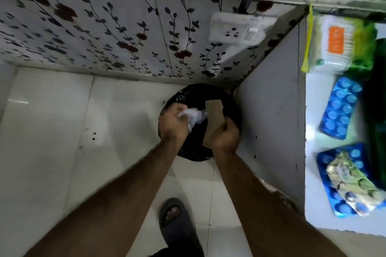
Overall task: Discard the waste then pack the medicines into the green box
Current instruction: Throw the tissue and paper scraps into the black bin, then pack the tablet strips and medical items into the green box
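Both my hands hang over a bin lined with a black bag [194, 93] on the floor. My left hand [173, 123] grips a crumpled white wrapper [195, 116]. A flat brown piece of cardboard [214, 120] stands on edge in my right hand [224, 134], above the bin's mouth. On the white table [313, 200] at the right lie two blue blister packs [339, 108] [334, 192], a gold-green foil strip [351, 177] and a pack of cotton buds [336, 45]. The green box [379, 131] shows only as a dark green edge at the far right.
The bin stands in the corner between a flower-patterned wall [104, 33] and the table's grey side panel [271, 110]. A wall socket [236, 29] sits above it. My sandalled foot [175, 221] rests on the pale floor tiles below the bin.
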